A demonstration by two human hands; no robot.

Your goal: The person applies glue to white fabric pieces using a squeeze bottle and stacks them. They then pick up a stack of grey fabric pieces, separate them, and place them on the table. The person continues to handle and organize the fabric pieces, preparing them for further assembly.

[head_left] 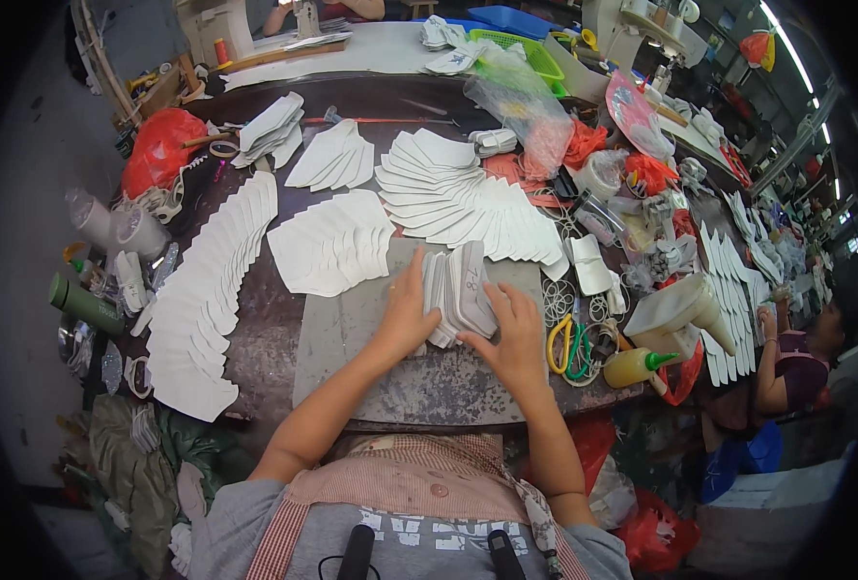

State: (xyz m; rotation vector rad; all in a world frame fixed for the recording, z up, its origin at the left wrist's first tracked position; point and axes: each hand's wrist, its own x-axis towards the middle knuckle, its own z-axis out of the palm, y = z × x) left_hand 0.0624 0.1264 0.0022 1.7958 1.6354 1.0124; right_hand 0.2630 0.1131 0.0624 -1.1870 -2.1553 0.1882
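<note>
Between my two hands stands a thick stack of white and grey cut pieces (460, 290), with handwriting on its outermost piece. My left hand (410, 307) presses the stack's left side, its thumb at the near edge. Against the right side lies my right hand (511, 333), fingers bent along the edge. The stack rests over a grey board (352, 372) on the dark table. Beyond it, white pieces (468, 198) fan out in an overlapping arc. Another overlapping group (330, 242) lies just left of the board, and a long curved row (202, 300) runs down the left side.
At right are yellow- and green-handled scissors (569, 348), a glue bottle with a green tip (639, 367) and a cream plastic container (678, 314). A green flask (86, 307) and red bag (165, 150) stand left. A co-worker (801, 358) sits far right beside more white pieces.
</note>
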